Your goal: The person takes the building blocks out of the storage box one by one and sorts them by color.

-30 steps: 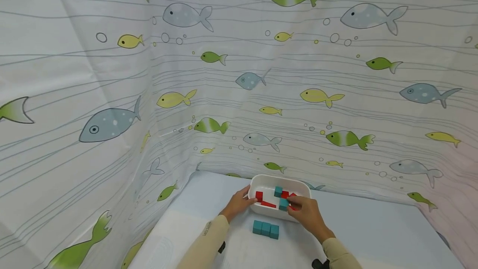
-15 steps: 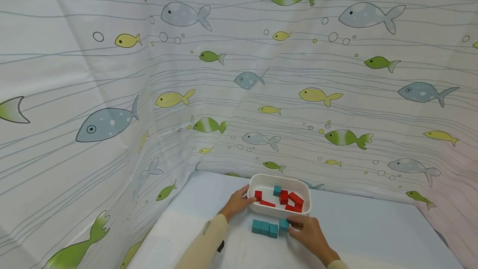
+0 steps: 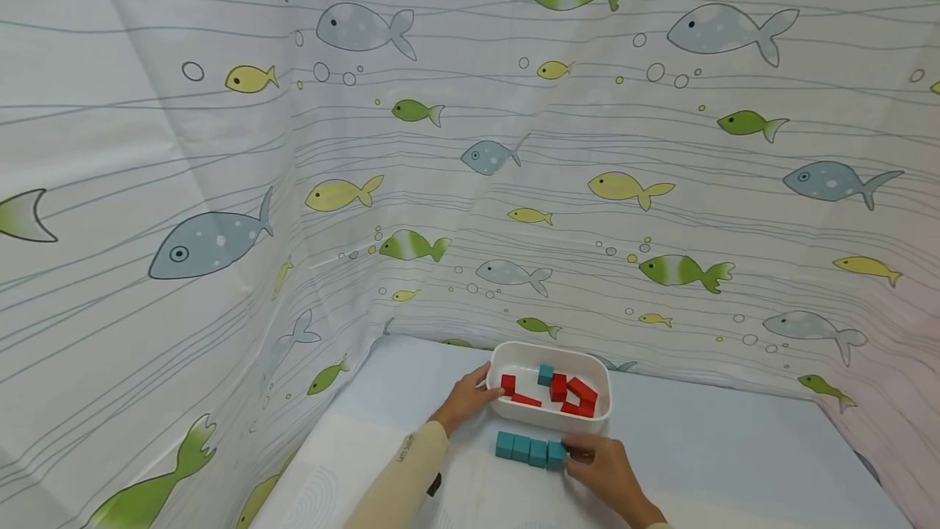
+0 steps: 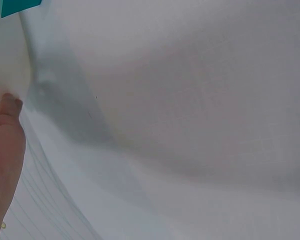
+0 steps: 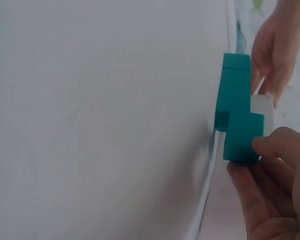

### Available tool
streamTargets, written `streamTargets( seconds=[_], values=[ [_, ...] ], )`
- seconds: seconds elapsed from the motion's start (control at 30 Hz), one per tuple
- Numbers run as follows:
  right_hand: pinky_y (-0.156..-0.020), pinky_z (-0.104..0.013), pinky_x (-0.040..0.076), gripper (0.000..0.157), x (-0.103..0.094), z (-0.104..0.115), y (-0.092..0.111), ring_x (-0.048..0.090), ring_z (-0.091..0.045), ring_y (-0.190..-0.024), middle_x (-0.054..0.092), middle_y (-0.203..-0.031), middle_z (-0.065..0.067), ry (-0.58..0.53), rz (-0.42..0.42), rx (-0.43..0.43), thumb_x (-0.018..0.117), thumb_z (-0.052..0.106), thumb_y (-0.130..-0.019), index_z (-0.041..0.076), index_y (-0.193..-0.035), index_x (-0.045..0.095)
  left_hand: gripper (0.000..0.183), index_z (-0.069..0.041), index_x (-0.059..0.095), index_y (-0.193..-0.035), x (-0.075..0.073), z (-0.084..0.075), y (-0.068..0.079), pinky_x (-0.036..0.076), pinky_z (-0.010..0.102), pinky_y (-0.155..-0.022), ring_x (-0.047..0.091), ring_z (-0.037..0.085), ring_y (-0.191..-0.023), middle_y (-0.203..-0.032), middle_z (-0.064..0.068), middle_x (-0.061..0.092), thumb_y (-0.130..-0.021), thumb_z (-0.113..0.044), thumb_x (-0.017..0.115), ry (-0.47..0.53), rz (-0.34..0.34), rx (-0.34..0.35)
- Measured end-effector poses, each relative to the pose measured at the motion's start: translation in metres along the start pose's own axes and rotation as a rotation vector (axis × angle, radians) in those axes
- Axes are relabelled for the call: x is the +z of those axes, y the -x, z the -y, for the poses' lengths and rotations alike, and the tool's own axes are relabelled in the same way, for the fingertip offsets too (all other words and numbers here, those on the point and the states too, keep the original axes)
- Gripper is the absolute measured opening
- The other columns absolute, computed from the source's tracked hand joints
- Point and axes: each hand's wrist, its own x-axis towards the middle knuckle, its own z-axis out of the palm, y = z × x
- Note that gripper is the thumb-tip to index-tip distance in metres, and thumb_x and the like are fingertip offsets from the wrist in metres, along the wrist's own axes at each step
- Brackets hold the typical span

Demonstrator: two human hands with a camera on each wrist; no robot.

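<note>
My right hand (image 3: 605, 468) pinches a teal cube (image 3: 556, 455) between thumb and fingers, at the right end of a row of three teal cubes (image 3: 520, 448) on the table. In the right wrist view the pinched cube (image 5: 242, 140) sits a little out of line with the row (image 5: 235, 90). With thumb over the rim, my left hand (image 3: 466, 398) grips the left end of a white plastic container (image 3: 532, 415) behind the row. The left wrist view shows part of this hand (image 4: 7, 155) against the container's wall (image 4: 10, 60).
Inside the container lie one teal cube (image 3: 545, 375), a red cube (image 3: 507, 384) and several other red blocks (image 3: 580, 388). A pale cloth covers the table (image 3: 705, 439). Behind and to the left hangs a fish-print curtain (image 3: 441, 202).
My right hand has lifted a teal cube out of the container, brought it forward to the table and moved it left to the row's end. The left hand stays on the container.
</note>
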Motion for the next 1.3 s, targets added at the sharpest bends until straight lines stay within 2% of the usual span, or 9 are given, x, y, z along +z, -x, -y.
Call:
streamTargets(
  seconds=[0.33, 0.67, 0.93, 1.1, 1.3],
  values=[
    [-0.070, -0.029, 0.059, 0.033, 0.006, -0.005, 0.002, 0.069, -0.013, -0.082, 0.073, -0.098, -0.007, -0.023, -0.014, -0.027, 0.081, 0.009, -0.077, -0.002, -0.107, 0.073, 0.070, -0.009, 0.034, -0.152, -0.001, -0.002, 0.001, 0.045, 0.050, -0.101, 0.046, 0.037, -0.132, -0.153, 0.013, 0.038, -0.093, -0.027, 0.067, 0.001, -0.004, -0.007],
    [-0.070, -0.028, 0.059, 0.031, 0.010, -0.008, 0.002, 0.070, -0.013, -0.082, 0.074, -0.098, -0.006, -0.019, -0.024, -0.002, 0.080, 0.008, -0.076, -0.001, -0.106, 0.074, 0.075, -0.008, 0.033, -0.152, -0.001, -0.004, 0.001, 0.045, 0.048, -0.101, 0.045, 0.036, -0.132, -0.152, 0.013, 0.038, -0.091, -0.034, 0.069, -0.010, -0.001, 0.011],
    [-0.069, -0.028, 0.059, 0.032, 0.011, -0.010, 0.001, 0.071, -0.016, -0.084, 0.074, -0.099, -0.009, -0.038, -0.020, 0.001, 0.080, 0.006, -0.077, -0.002, -0.107, 0.073, 0.070, -0.009, 0.033, -0.152, -0.001, 0.001, -0.002, 0.044, 0.048, -0.102, 0.044, 0.035, -0.133, -0.153, 0.011, 0.038, -0.094, -0.028, 0.067, -0.002, -0.001, 0.021],
    [-0.070, -0.030, 0.060, 0.035, 0.012, -0.010, 0.001, 0.071, -0.019, -0.086, 0.073, -0.102, -0.011, -0.049, 0.000, 0.008, 0.080, 0.008, -0.077, -0.004, -0.110, 0.071, 0.070, -0.008, 0.034, -0.152, -0.002, 0.002, -0.002, 0.044, 0.049, -0.102, 0.045, 0.036, -0.133, -0.152, 0.013, 0.039, -0.093, -0.027, 0.067, -0.005, -0.004, 0.024],
    [-0.074, -0.034, 0.059, 0.046, 0.010, -0.009, 0.002, 0.070, -0.025, -0.094, 0.071, -0.108, -0.013, -0.039, 0.020, 0.038, 0.083, 0.018, -0.076, -0.005, -0.114, 0.069, 0.070, -0.008, 0.033, -0.152, -0.001, -0.001, 0.000, 0.044, 0.050, -0.101, 0.045, 0.038, -0.132, -0.152, 0.014, 0.038, -0.093, -0.026, 0.067, -0.008, 0.003, 0.014]
  ],
)
